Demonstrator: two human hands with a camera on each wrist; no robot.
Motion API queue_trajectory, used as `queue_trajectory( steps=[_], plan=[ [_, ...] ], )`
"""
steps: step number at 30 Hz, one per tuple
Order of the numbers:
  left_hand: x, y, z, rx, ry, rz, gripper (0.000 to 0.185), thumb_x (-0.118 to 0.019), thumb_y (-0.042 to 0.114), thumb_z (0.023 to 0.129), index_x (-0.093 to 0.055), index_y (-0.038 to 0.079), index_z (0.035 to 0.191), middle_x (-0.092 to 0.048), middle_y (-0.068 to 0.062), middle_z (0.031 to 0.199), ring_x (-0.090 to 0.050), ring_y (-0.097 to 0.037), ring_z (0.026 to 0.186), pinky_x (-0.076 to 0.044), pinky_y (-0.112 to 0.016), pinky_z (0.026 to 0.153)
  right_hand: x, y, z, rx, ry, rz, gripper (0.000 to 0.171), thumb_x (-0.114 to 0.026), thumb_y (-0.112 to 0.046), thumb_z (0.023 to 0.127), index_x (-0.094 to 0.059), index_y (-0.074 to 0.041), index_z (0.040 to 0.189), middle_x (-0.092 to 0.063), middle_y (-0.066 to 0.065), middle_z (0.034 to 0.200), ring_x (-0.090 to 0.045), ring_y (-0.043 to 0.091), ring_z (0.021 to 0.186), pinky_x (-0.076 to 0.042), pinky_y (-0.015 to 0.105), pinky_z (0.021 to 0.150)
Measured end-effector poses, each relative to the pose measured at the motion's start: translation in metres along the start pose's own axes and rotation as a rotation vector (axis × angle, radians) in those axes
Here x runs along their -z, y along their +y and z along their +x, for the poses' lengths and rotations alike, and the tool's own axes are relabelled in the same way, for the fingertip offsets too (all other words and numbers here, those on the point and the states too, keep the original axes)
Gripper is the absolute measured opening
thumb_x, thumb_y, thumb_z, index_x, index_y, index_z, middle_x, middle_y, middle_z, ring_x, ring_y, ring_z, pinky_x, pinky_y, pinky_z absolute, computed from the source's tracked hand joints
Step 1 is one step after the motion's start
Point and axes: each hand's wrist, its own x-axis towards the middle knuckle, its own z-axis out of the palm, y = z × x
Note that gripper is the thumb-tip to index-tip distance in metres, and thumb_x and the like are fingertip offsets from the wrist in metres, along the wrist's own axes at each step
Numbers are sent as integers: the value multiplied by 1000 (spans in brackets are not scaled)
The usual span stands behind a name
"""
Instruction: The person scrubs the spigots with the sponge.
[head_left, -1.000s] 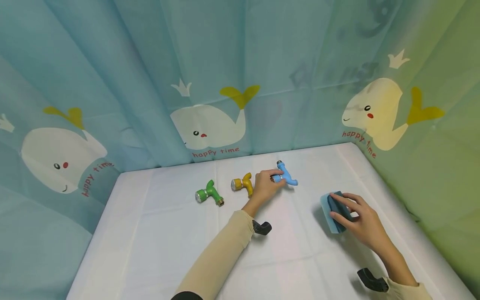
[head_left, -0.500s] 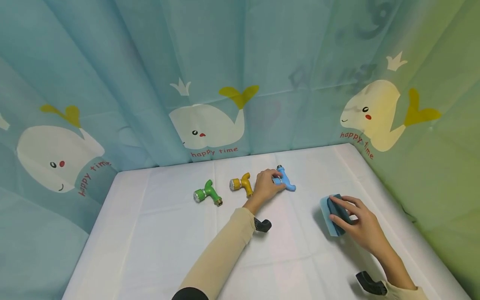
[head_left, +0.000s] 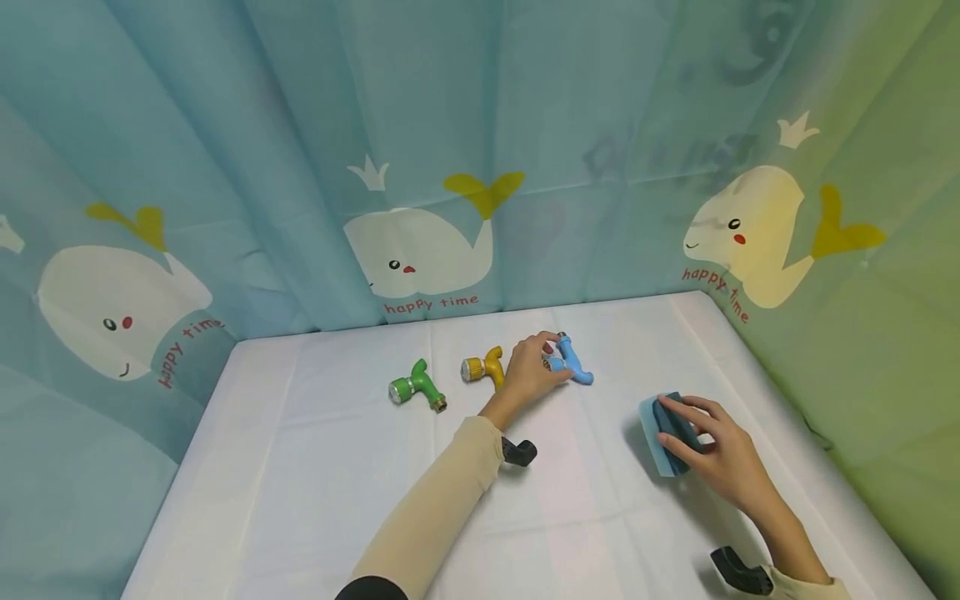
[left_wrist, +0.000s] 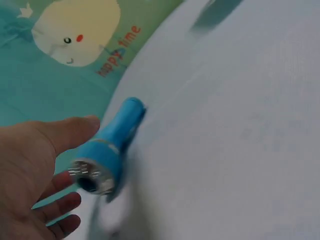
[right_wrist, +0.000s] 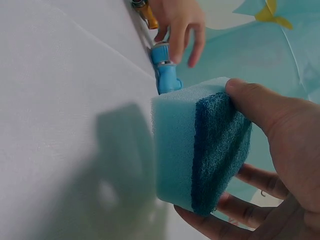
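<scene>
A light-blue tap (head_left: 573,360) lies on the white table near its back edge. My left hand (head_left: 528,373) is beside its knob end, thumb and fingers spread apart. In the left wrist view, the thumb (left_wrist: 75,131) lies close to the tap (left_wrist: 120,127) while the other fingers hang loosely; whether the thumb touches it I cannot tell. My right hand (head_left: 731,457) holds a two-layer sponge (head_left: 677,423) above the table, pale blue foam with a dark-blue scouring side. The right wrist view has this sponge (right_wrist: 175,142) between thumb and fingers.
Left of the blue tap lie a yellow tap (head_left: 474,369), partly behind my left hand, and a green tap (head_left: 420,383). A blue-green curtain (head_left: 570,150) with whale prints stands behind and beside the white table (head_left: 337,500).
The blue tap has shifted slightly towards me, and the left fingers have spread away from it. The right hand with the sponge has drifted slightly nearer to me.
</scene>
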Motion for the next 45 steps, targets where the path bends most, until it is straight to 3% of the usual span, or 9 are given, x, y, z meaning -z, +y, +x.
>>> queue_trajectory(
  steps=[7, 12, 16, 21, 28, 35, 45],
  plan=[
    [53, -1, -22, -107, 33, 51, 63, -88, 27, 85, -59, 13, 139, -66, -14, 123, -60, -30, 108, -50, -39, 90, -2, -3, 7, 42, 12, 17, 58, -89, -6, 77, -71, -12, 132, -59, 22, 131, -61, 6, 81, -48, 13, 60],
    [83, -12, -45, -96, 86, 101, 66, -88, 29, 84, -58, 14, 140, -62, -13, 130, -56, -30, 117, -48, -48, 100, -3, -6, 11, 59, 8, 21, 59, -90, -5, 76, -71, -12, 132, -59, 22, 131, -62, 5, 80, -49, 12, 61],
    [94, -23, -62, -63, 116, 153, 73, -90, 33, 80, -56, 13, 142, -55, -12, 140, -51, -33, 127, -44, -53, 107, -3, -8, 13, 65, 0, 24, 59, -89, -4, 77, -71, -12, 132, -59, 21, 131, -64, 7, 79, -50, 11, 63],
    [93, -35, -75, -2, 93, 230, 87, -90, 47, 76, -53, 13, 147, -46, -13, 148, -47, -34, 129, -45, -54, 105, -1, -11, 14, 69, 0, 23, 60, -89, -4, 77, -70, -12, 133, -58, 20, 132, -65, 6, 80, -50, 9, 65],
    [79, -50, -76, 39, 74, 324, 96, -87, 58, 72, -52, 11, 148, -47, -15, 142, -47, -32, 125, -48, -49, 102, -5, -15, 14, 52, -11, 57, 60, -88, -4, 79, -69, -14, 135, -57, 19, 134, -50, -11, 105, -52, 9, 68],
    [69, -50, -71, 51, 58, 465, 91, -85, 62, 73, -57, 8, 142, -50, -16, 132, -46, -32, 118, -48, -44, 98, -9, -17, 13, 80, -7, 57, 60, -88, -4, 78, -69, -12, 134, -58, 19, 133, -56, -4, 99, -53, 11, 67],
    [69, -48, -65, 67, 58, 379, 85, -91, 51, 72, -62, 2, 135, -50, -15, 127, -44, -30, 114, -51, -42, 92, -13, -16, 11, 71, -18, 49, 59, -89, -5, 78, -70, -12, 133, -58, 18, 133, -58, 0, 98, -54, 13, 67]
  ],
)
